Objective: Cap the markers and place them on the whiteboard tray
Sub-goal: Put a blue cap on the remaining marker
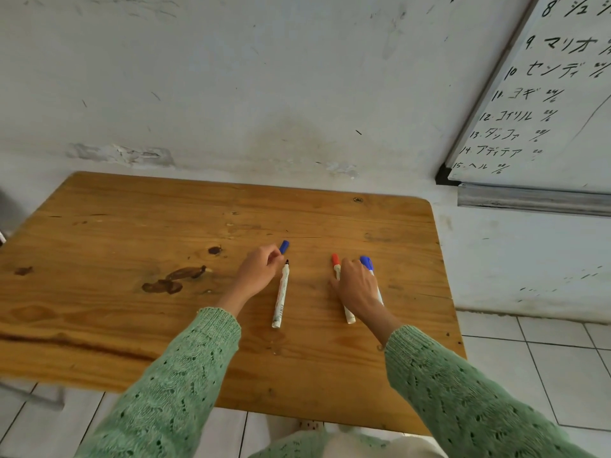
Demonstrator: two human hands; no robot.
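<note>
An uncapped white marker with a dark tip lies on the wooden table. My left hand sits just left of its tip, fingers pinched on a blue cap. My right hand lies over two capped markers, a red-capped marker and a blue-capped marker, covering their middles. Whether it grips them I cannot tell. The metal whiteboard tray hangs on the wall at the right, under the whiteboard.
The table stands against a scuffed white wall. White floor tiles show to the right of the table and below its front edge. Green knitted sleeves cover both forearms.
</note>
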